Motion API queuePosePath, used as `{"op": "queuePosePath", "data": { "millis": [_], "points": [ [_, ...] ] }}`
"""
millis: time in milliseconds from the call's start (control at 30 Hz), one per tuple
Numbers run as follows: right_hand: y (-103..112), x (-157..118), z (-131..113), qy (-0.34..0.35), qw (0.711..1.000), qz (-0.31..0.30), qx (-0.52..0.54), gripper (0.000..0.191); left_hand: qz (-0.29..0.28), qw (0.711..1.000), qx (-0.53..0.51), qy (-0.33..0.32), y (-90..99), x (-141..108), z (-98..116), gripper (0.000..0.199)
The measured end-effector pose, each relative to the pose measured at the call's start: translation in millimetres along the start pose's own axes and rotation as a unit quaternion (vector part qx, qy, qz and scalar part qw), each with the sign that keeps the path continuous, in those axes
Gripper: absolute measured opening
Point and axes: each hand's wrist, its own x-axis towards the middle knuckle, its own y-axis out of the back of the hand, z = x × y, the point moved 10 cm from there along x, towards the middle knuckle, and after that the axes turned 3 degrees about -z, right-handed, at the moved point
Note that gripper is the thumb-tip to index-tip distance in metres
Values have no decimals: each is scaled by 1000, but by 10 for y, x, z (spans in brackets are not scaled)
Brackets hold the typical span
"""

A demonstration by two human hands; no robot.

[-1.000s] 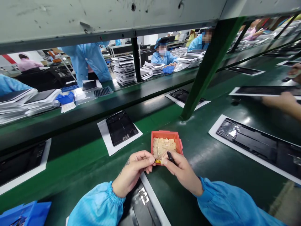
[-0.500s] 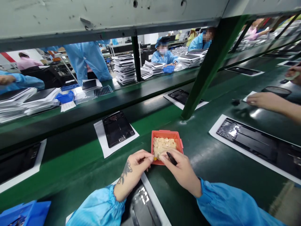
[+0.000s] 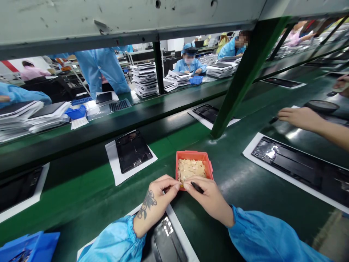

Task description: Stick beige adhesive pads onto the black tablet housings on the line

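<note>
My left hand (image 3: 163, 193) is closed in a pinch over the front-left corner of a red plastic box (image 3: 194, 154). A tiny yellow bit and a thin dark strand show by its fingertips, too small to name. My right hand (image 3: 211, 194) holds a slim black tool (image 3: 196, 187), its thumb and fingertips pinched almost against the left ones. Crumpled beige pieces (image 3: 192, 167) fill the box. Partly hidden below my left forearm, an opened black tablet housing (image 3: 167, 240) lies on white paper.
More black tablet housings (image 3: 134, 151) lie on white sheets along the green bench. A blue bin (image 3: 43, 245) stands at lower left. The green slanted post (image 3: 237, 87) rises beyond the box. At right, a co-worker's hand (image 3: 300, 118) works above a long housing (image 3: 297, 167).
My fingertips have drawn closer together at the box's front edge. The housings on the far strip have slid slightly left. The co-worker's hand at right has moved left, showing a dark object.
</note>
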Motion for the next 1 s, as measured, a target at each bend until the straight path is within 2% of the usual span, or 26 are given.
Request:
{"op": "queuePosePath", "data": {
  "millis": [433,533,667,833,1000],
  "points": [
    [-15,17,-14,8,1000,-9,-14,21,-16,1000,0,18,-30,-16,-3,20],
    [-32,11,-34,11,999,-11,-41,21,-29,994,-71,72,-70,-25,-96,21],
    [22,8,-17,3,996,6,-84,22,-24,957,-236,165,-115,-77,-287,20],
    [277,-10,32,4,982,76,-175,27,7,939,-293,181,0,-154,-405,19],
    [343,-29,-106,61,940,98,-322,14,51,935,-298,187,207,-354,-456,35]
  ]
}}
